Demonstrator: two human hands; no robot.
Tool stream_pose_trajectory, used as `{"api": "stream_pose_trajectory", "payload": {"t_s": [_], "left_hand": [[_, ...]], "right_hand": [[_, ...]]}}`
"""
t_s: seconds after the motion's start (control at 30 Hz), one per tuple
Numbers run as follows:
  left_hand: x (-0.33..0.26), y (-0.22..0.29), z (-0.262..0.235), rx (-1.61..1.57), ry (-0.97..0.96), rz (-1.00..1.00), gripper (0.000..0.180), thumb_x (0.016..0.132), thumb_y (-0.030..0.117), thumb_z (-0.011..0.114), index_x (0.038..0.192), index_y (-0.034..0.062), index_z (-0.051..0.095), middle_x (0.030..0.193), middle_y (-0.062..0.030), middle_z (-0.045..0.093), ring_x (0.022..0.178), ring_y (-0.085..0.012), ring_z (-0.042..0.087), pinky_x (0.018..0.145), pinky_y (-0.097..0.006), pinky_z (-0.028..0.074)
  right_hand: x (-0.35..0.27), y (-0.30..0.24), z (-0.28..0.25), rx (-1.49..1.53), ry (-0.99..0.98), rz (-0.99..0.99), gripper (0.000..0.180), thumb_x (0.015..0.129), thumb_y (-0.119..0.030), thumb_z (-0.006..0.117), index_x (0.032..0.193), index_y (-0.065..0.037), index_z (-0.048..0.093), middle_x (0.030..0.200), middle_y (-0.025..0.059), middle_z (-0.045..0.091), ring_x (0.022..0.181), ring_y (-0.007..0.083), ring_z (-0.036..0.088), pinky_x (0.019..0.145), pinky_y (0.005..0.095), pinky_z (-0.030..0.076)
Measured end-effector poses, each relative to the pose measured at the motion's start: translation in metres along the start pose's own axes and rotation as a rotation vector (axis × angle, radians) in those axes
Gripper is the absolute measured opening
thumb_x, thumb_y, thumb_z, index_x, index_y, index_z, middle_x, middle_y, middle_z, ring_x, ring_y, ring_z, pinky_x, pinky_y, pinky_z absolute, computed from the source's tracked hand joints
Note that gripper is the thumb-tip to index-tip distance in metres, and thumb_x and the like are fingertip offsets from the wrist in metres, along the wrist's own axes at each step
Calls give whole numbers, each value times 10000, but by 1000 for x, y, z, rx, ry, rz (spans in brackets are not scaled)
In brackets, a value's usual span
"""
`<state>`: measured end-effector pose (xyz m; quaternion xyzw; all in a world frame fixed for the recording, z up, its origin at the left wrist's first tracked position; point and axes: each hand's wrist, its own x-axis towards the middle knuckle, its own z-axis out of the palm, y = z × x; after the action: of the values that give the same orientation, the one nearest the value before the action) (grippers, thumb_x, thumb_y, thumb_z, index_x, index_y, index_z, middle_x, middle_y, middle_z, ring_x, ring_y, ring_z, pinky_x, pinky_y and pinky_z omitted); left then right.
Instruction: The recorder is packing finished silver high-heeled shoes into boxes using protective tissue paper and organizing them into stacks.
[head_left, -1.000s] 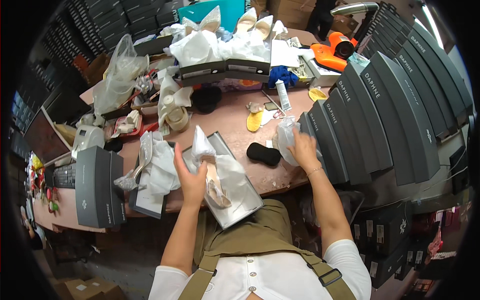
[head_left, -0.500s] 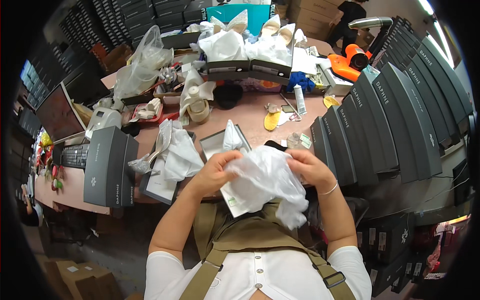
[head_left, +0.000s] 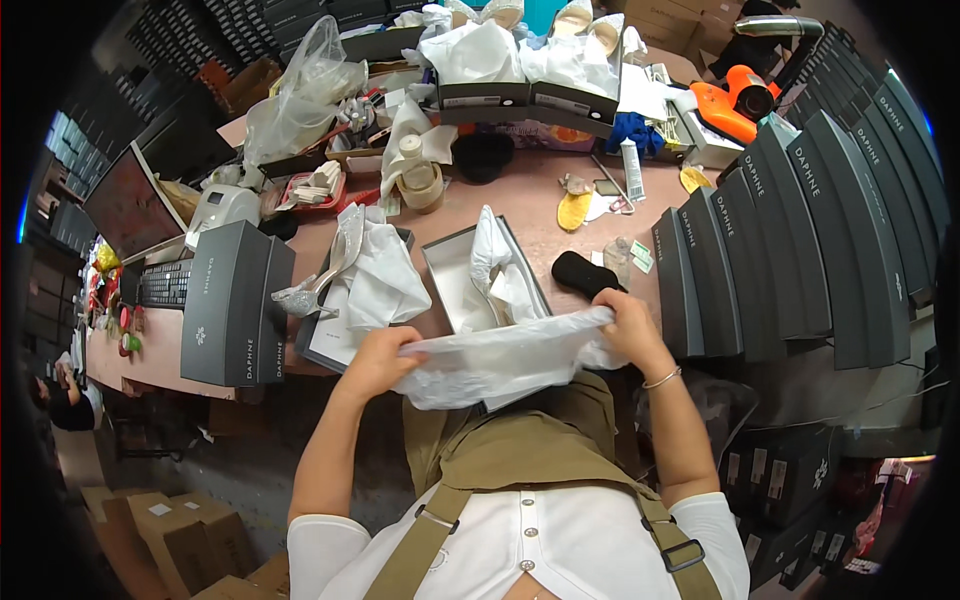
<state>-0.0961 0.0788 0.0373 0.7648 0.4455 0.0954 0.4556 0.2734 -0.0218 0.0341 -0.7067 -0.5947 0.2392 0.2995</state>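
The person's left hand (head_left: 383,362) and right hand (head_left: 635,330) each gripped one end of a translucent white sheet (head_left: 505,368), stretched between them across the near part of an open box (head_left: 448,272). Inside lay a partly wrapped shoe (head_left: 487,245); a black pad (head_left: 582,274) lay just beyond the right hand.

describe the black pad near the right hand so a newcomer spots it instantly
Find the row of upright dark grey shoe boxes at right. Left of it, just beyond the person's right hand gripping a white sheet, the black pad lies on the pink tabletop. Its long, narrow-waisted shape sets it apart from the rounder black item farther back.
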Motion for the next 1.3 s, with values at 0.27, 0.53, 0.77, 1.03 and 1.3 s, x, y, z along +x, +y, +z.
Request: {"api": "stream_pose_trajectory", "payload": {"t_s": [0.27, 0.53, 0.77, 1.03, 1.3], "left_hand": [[-13, -88, 22, -708, 333, -192, 154, 813, 78, 668, 948, 25, 618, 839, -43, 647, 718, -128, 602, 614, -299, 486], [-34, -87, 25, -1098, 242, -224, 306, 845, 72, 673, 1127, -2, 581, 1015, -49, 650, 897, -134, 616, 816, -296, 496], [-33, -84, 5, -807, 87, -126, 303, 860, 121, 658, 1127, -11, 603, 1000, -41, 655, 895, -120, 614, 827, -265, 488], [-31, -126, 18, -1373, 238, -68, 285, 920, 169, 520, 1128, -8, 600, 1054, -102, 654, 954, -217, 630, 854, -371, 501], [-34, -71, -20, -323, 3, -184, 207, 793, 122, 607, 947, 0, 673, 1008, -65, 618, 914, -144, 567, 812, -273, 456]], "right_hand": [[-5, 55, -13, 46, 54, 146, 173, 720, -83, 664, 839, 15, 584, 694, 107, 608, 654, 209, 594, 609, 321, 461], [-15, 64, -2, 945, 32, 457, 169, 794, 50, 613, 908, -60, 554, 809, 2, 581, 697, 79, 545, 609, 218, 441], [-22, 67, -26, 1059, -31, 395, 97, 813, 42, 582, 862, -41, 578, 905, 35, 607, 749, 105, 584, 659, 249, 488], [-36, 107, -25, 429, -229, 94, 158, 736, 79, 484, 695, -28, 592, 995, 68, 630, 892, 171, 581, 781, 279, 460], [-8, 7, -39, -22, -252, -190, 133, 815, -39, 564, 931, -1, 617, 1104, 166, 619, 1004, 317, 593, 875, 377, 467]]}}
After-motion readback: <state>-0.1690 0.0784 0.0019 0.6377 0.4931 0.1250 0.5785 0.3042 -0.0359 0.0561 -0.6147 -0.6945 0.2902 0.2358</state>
